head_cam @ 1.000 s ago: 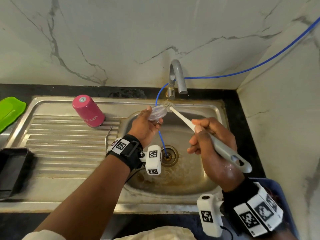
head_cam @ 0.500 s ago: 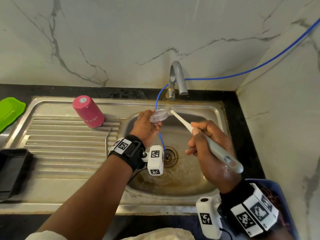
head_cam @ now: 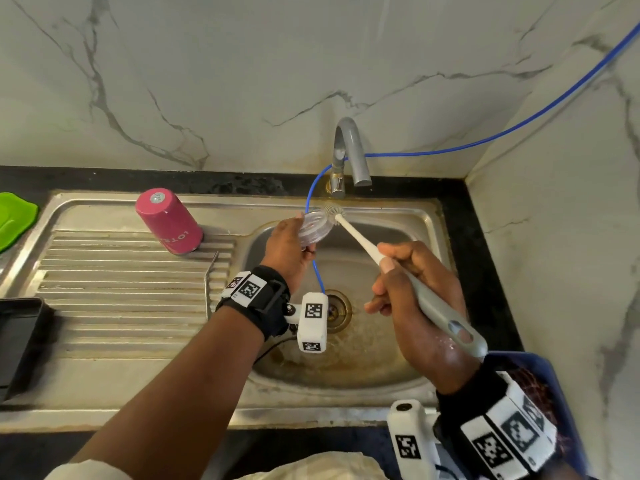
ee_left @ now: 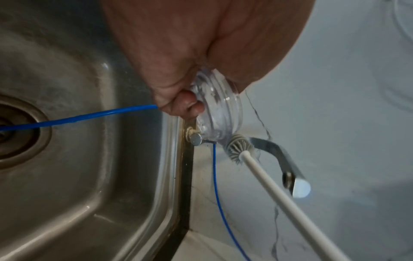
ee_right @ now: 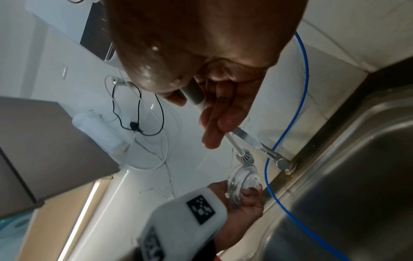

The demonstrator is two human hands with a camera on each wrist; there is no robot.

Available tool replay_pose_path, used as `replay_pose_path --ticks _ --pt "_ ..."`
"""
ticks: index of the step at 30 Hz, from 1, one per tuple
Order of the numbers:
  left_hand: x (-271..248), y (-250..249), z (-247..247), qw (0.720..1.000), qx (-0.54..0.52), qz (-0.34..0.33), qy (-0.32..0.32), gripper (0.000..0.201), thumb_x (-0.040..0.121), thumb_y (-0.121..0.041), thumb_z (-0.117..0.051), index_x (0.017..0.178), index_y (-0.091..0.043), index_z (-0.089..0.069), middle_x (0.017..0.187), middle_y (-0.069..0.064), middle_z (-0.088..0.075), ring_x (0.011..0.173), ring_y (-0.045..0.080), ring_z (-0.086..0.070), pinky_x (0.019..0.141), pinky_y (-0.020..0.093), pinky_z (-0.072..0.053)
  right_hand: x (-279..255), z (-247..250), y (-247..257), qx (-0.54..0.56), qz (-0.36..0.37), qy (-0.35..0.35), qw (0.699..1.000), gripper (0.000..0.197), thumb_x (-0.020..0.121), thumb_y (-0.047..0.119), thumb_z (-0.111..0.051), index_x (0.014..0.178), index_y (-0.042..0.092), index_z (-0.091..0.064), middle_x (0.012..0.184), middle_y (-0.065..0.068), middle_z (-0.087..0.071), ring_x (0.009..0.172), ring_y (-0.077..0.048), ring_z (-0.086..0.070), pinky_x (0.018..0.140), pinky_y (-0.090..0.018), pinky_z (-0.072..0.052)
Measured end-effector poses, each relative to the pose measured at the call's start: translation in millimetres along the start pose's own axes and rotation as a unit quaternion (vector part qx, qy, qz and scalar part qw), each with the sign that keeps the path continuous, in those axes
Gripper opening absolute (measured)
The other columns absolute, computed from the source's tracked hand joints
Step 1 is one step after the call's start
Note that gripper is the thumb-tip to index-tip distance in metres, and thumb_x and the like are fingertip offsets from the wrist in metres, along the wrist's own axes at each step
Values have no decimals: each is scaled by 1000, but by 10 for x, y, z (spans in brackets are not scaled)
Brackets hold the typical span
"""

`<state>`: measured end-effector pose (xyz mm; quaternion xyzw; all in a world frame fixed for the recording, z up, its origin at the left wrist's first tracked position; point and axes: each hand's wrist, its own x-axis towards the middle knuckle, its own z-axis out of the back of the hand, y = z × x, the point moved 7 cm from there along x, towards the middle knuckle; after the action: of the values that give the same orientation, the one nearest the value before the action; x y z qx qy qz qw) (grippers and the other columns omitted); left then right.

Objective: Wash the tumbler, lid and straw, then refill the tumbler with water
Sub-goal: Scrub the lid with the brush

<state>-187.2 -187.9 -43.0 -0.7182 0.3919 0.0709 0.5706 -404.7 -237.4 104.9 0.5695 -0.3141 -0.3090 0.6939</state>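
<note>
My left hand (head_cam: 287,247) grips the clear round lid (head_cam: 313,226) by its edge, on its side above the far left of the sink basin (head_cam: 346,362). The same lid (ee_left: 220,109) shows in the left wrist view, pinched between thumb and fingers (ee_left: 187,104). My right hand (head_cam: 412,292) grips the grey handle of a white bottle brush (head_cam: 360,244). Its bristle head (head_cam: 334,212) touches the lid's upper edge, seen close as the bristle head (ee_left: 239,149) and again as the bristle head (ee_right: 244,157) by the lid (ee_right: 242,181). The pink tumbler (head_cam: 169,221) stands upside down on the draining board. I see no straw.
A grey tap (head_cam: 349,150) stands behind the basin, with a blue hose (head_cam: 502,133) running from the right wall down to the drain (head_cam: 337,310). A green item (head_cam: 15,218) and a black tray (head_cam: 19,337) lie at the far left. A blue basket (head_cam: 550,372) sits at right.
The lid has turned from nearly flat to standing on its edge in my left hand. The brush head has kept to the lid's top edge while my right hand shifted slightly.
</note>
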Motion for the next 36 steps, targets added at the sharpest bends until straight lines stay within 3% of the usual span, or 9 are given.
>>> replay_pose_path --ticks 2,6,13,16,20,23,27,31,36 --pt "-66 20 -61 999 40 -14 19 12 108 -14 -47 112 -9 -57 84 12 -59 52 14 -49 49 26 -37 42 -24 -23 -9 -2 3 1000 14 106 15 -58 115 13 -68 74 -11 -68 59 -25 -73 57 -20 -55" --pt "-113 12 -90 995 82 -47 32 17 109 -11 -41 104 -11 -57 73 9 -57 48 14 -43 49 27 -34 156 -44 -94 -8 -39 2 999 14 105 15 -59 115 14 -69 77 -9 -70 60 -25 -74 56 -21 -54" --pt "23 -124 98 990 120 -71 -15 21 110 -12 -40 99 -14 -58 98 16 -65 56 15 -48 42 23 -36 -27 87 -22 26 -21 19 999 16 108 8 -54 113 12 -69 71 -15 -66 55 -33 -70 53 -23 -53" --pt "-2 -135 39 989 124 -72 22 21 109 -11 -42 93 -15 -56 91 15 -63 54 15 -45 43 24 -35 -4 91 -79 26 -23 5 999 17 108 5 -52 114 9 -68 71 -15 -65 55 -34 -70 52 -22 -53" --pt "-77 -97 -186 977 166 -83 101 16 109 -13 -46 101 -12 -60 81 7 -61 57 14 -48 45 22 -37 180 110 -174 26 -48 -8 998 15 109 8 -53 114 8 -67 73 -15 -65 58 -36 -69 52 -25 -53" --pt "-23 -110 -159 987 135 -65 58 20 110 -11 -44 95 -13 -56 82 8 -60 59 17 -46 42 22 -36 206 127 -126 18 -60 10 998 16 109 12 -53 114 12 -68 73 -13 -66 59 -34 -70 54 -28 -54" --pt "27 -98 -90 991 122 -51 32 26 111 -11 -42 88 -16 -54 83 7 -62 57 16 -48 41 22 -36 100 110 -24 9 -43 22 999 16 108 10 -54 115 11 -68 74 -19 -65 60 -40 -69 54 -25 -55" --pt "87 -105 154 992 121 -39 -22 18 110 -8 -38 100 -10 -54 95 17 -61 53 18 -45 40 22 -36 -28 41 -16 16 -37 22 999 15 106 18 -56 112 11 -68 70 -16 -65 55 -37 -69 52 -27 -55" --pt "74 -149 113 986 140 -83 32 16 112 -12 -39 103 -10 -52 96 18 -64 56 16 -49 44 24 -38 34 -14 -93 18 -32 -2 999 18 104 20 -55 111 9 -68 69 -13 -66 54 -32 -70 52 -26 -54"
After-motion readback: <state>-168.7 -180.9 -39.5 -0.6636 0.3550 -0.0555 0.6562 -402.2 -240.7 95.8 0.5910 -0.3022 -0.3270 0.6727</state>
